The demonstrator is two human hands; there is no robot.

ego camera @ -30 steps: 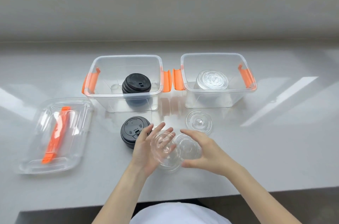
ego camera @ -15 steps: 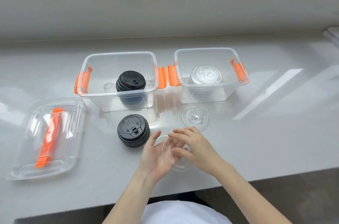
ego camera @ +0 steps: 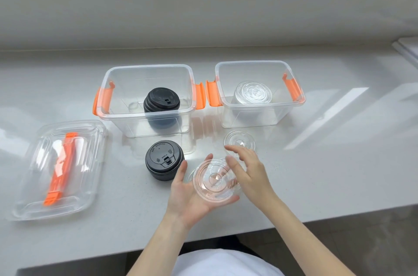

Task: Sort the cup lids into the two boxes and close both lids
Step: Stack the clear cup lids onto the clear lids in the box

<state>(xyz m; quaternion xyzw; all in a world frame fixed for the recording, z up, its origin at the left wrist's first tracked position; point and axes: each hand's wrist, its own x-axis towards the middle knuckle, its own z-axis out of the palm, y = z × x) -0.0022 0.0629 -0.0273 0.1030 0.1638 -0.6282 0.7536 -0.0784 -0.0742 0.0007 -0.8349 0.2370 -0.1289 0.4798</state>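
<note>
My left hand (ego camera: 187, 194) lies palm up and cradles a stack of clear cup lids (ego camera: 214, 182). Just right of the stack, my right hand (ego camera: 251, 169) hovers with its fingers spread, holding nothing. One more clear lid (ego camera: 239, 141) lies flat on the counter beyond my right fingers. A stack of black lids (ego camera: 163, 159) stands on the counter left of my hands. The left box (ego camera: 147, 67) holds a stack of black lids (ego camera: 161, 99). In the right box (ego camera: 257, 62) is a stack of clear lids (ego camera: 252, 92). Both boxes are open.
A clear box lid with an orange handle (ego camera: 61, 167) lies at the left on the white counter (ego camera: 328, 162). The counter's front edge runs close under my forearms. A wall rises behind the boxes.
My right hand has let go of the clear lids and opened to the right. The stack now rests flat in my left palm. The view has shifted slightly.
</note>
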